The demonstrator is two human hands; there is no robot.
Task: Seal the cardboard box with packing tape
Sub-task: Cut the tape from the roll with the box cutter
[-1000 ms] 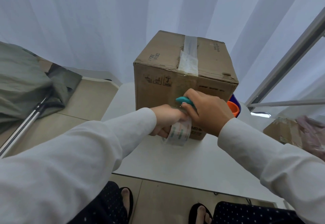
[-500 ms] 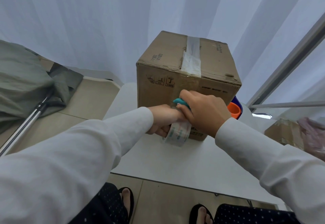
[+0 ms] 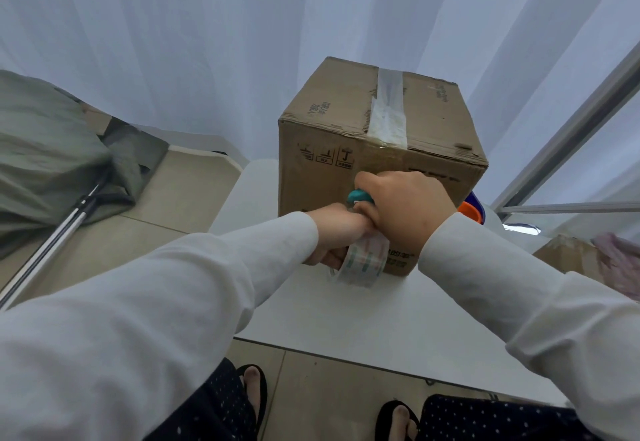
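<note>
A brown cardboard box (image 3: pixel 329 142) stands on a white table (image 3: pixel 398 323). A strip of clear tape (image 3: pixel 389 111) runs along its top seam and just over the near edge. My left hand (image 3: pixel 337 234) grips a clear packing tape roll (image 3: pixel 363 262) in front of the box's near face, low down. My right hand (image 3: pixel 405 208) is closed over a teal tool (image 3: pixel 360 195) pressed against that face just above the roll. Most of the tool is hidden under my fingers.
An orange and blue object (image 3: pixel 471 206) peeks out right of the box. A grey-green cloth (image 3: pixel 45 156) and a metal pole (image 3: pixel 52 239) lie on the floor at left. A metal frame (image 3: pixel 571 129) and another cardboard box (image 3: pixel 568 253) stand at right. White curtains hang behind.
Both hands stay together at the box's near face; my right hand with the teal tool has crept slightly upward. The view has shifted a little.
</note>
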